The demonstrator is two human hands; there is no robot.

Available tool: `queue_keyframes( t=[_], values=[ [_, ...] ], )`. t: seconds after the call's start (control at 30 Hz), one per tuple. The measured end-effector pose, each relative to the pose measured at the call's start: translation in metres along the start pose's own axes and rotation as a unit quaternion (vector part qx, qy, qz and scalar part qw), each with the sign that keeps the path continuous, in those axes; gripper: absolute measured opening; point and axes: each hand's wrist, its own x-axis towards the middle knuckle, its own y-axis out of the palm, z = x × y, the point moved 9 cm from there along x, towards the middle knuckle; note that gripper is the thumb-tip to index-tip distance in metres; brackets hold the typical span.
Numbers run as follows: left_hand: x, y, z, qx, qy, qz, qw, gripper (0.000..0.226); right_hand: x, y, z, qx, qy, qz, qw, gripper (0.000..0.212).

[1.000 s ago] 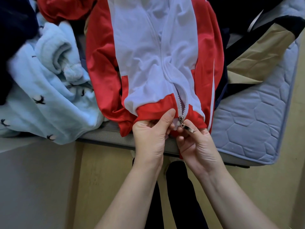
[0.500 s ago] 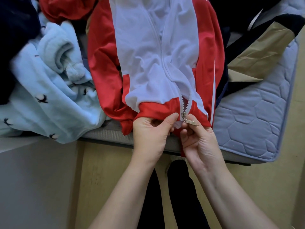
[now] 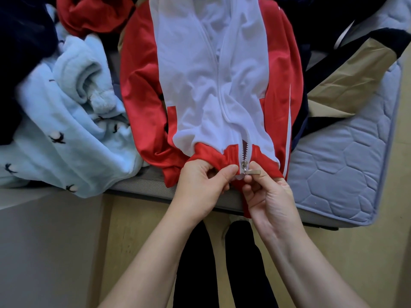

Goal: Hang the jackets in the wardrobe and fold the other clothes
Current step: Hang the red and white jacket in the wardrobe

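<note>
Gripping jacket (image 3: 200,85), left hand (image 3: 200,183), right hand (image 3: 269,196) pinching zipper (image 3: 244,165)

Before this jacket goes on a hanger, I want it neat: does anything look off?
Yes: on the red-and-white jacket, the zipper pull sits at the hem and the teeth just above it gape apart. The light blue fleece beside it lies crumpled.
</note>
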Motion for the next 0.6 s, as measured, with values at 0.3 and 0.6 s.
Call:
queue_keyframes(
  t=[0.3,0.6],
  values=[
    [-0.001,-0.009,0.000,0.068,-0.006,-0.004,0.998,0.025,-0.002,0.000,-0.003,-0.118,0.096,0.009,0.988,0.018],
    [-0.004,-0.012,-0.015,0.188,0.086,-0.013,0.978,0.019,-0.006,-0.003,-0.010,-0.231,0.196,0.008,0.953,0.023]
  ],
)
